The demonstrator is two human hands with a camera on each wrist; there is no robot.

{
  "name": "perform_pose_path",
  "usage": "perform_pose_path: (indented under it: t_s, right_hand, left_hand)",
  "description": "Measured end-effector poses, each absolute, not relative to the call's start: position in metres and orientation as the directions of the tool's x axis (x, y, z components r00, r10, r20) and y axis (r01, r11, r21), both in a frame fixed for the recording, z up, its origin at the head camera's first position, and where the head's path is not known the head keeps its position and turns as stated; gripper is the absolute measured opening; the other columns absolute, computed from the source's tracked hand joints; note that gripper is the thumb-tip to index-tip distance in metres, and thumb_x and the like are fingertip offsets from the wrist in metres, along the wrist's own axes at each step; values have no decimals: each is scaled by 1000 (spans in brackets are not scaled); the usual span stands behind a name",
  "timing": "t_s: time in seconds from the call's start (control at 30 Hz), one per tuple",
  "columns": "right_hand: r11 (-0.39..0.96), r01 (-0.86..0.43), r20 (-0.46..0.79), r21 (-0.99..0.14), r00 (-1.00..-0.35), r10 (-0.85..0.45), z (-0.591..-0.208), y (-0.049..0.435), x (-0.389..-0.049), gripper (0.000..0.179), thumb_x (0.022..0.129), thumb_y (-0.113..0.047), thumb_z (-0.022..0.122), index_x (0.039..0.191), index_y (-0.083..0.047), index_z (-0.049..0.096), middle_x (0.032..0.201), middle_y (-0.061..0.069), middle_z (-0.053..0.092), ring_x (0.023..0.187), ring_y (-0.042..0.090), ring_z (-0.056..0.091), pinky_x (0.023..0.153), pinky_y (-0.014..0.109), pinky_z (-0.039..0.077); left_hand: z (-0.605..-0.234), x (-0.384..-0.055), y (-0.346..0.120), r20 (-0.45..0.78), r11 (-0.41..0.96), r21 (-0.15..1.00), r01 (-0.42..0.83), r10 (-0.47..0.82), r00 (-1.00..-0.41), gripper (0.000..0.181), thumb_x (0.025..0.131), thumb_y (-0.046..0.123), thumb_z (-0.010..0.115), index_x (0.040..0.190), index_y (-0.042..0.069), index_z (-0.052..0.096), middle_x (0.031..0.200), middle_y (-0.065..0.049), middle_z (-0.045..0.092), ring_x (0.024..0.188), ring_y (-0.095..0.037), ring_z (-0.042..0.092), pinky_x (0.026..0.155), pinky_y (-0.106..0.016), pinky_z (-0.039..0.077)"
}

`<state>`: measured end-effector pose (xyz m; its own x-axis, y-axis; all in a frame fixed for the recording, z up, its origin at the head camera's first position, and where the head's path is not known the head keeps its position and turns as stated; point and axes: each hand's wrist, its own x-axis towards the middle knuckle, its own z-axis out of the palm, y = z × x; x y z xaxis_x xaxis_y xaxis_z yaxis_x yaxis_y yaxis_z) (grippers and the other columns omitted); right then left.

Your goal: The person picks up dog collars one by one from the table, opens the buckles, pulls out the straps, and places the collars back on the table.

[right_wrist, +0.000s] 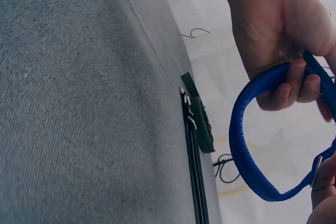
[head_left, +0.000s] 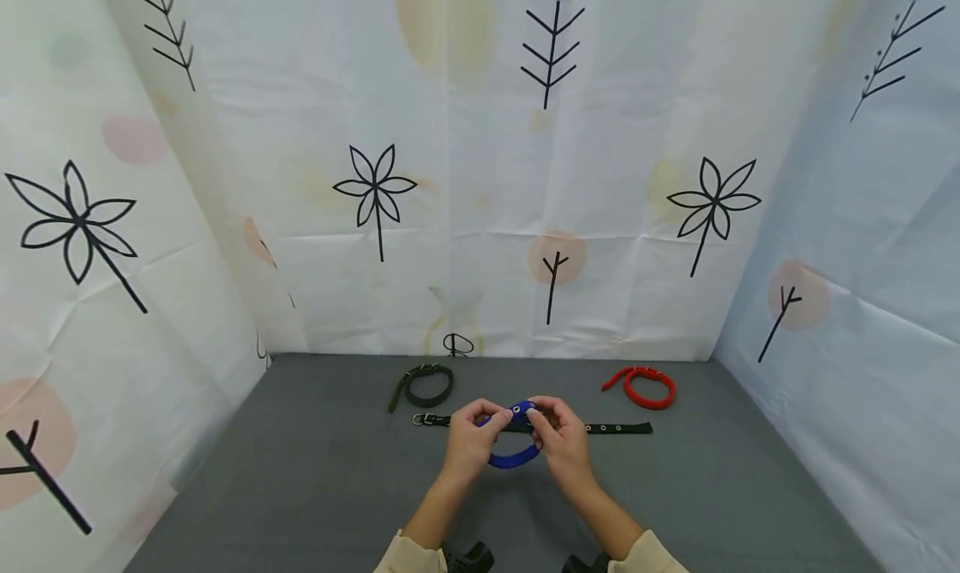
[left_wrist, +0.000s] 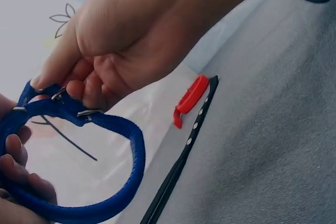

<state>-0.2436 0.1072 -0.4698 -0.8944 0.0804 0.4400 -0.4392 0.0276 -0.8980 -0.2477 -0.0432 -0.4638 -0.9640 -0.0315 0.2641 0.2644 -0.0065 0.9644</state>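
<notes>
Both hands hold a blue collar up off the table, bent into a loop. My left hand pinches one side of its upper part, and my right hand pinches the other, thumbs close together near a metal eyelet. In the left wrist view, the blue collar shows metal fittings where its strap overlaps, with the right hand at that overlap. Seen from the right wrist, the left hand curls its fingers round the collar. The thumbs and fingers partly cover the overlap.
A black collar lies stretched out behind the hands, its middle hidden by them. Farther back, a dark green collar lies coiled at left and a red collar at right. Patterned cloth walls border the grey table.
</notes>
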Motion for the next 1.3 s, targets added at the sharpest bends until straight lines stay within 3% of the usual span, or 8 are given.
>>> perform_pose_path:
  t_s: [0.2,0.37,0.53,0.7,0.9,1.03,1.2,1.3]
  right_hand:
    - [130,-561,564,-817,-826,-17,-472,113,-248,14,90,3,66,104,3,67,73,9,57,56,9,47,47,25,42]
    - [355,-763,736,-540,-633,-240,-470,125,-256,26,81,6,73,106,-2,70,86,4,63,57,6,44,48,21,41]
    - [465,-858,793,-219,-434,-428,-459,132,-261,29,79,-5,78,107,-6,71,98,2,66,77,11,59,65,22,50]
    - [404,-903,818,-149,-342,-463,-457,133,-264,20,87,-11,73,105,-3,70,98,3,66,84,16,65,72,23,52]
    - [370,-913,861,-173,-323,-394,-462,131,-262,26,97,-24,60,103,-1,70,100,6,64,84,18,62,72,22,51]
    - [377,-898,894,-227,-345,-284,-464,129,-260,20,95,-18,63,103,-1,71,99,10,62,77,16,59,66,19,49]
    - [315,-864,879,-392,-453,-148,-463,125,-252,23,80,13,70,101,3,70,94,16,61,59,11,53,53,16,45]
    - [240,-813,825,-530,-560,-77,-458,121,-246,24,81,20,65,100,7,68,91,17,59,56,14,54,49,19,46]
  left_hand:
    - [-468,-246,-44,283,10,959,283,-90,-955,7,85,8,74,86,3,70,76,-8,63,63,-12,53,57,-24,44]
    - [-469,-244,-46,334,115,938,326,-62,-940,9,83,13,77,84,8,70,78,-1,65,69,-16,57,61,-25,45]
    - [-469,-243,-46,414,199,896,397,-50,-909,10,83,18,77,83,12,70,78,2,67,72,-21,62,65,-28,49]
    - [-469,-242,-43,439,206,885,418,-66,-896,9,82,16,78,81,14,69,76,4,66,70,-20,62,65,-28,49]
    - [-457,-235,-40,416,154,903,401,-76,-906,8,81,3,74,80,8,68,77,-1,66,69,-18,60,65,-30,49]
    - [-438,-224,-40,396,106,916,388,-71,-916,6,82,-1,72,80,3,67,78,-3,65,71,-18,59,66,-30,49]
    - [-431,-218,-40,395,43,919,392,-86,-915,6,82,-4,71,79,0,67,76,-5,64,68,-14,55,62,-25,44]
    - [-433,-220,-40,398,15,917,398,-90,-913,6,82,-4,70,78,-1,66,76,-6,64,66,-11,54,61,-24,42]
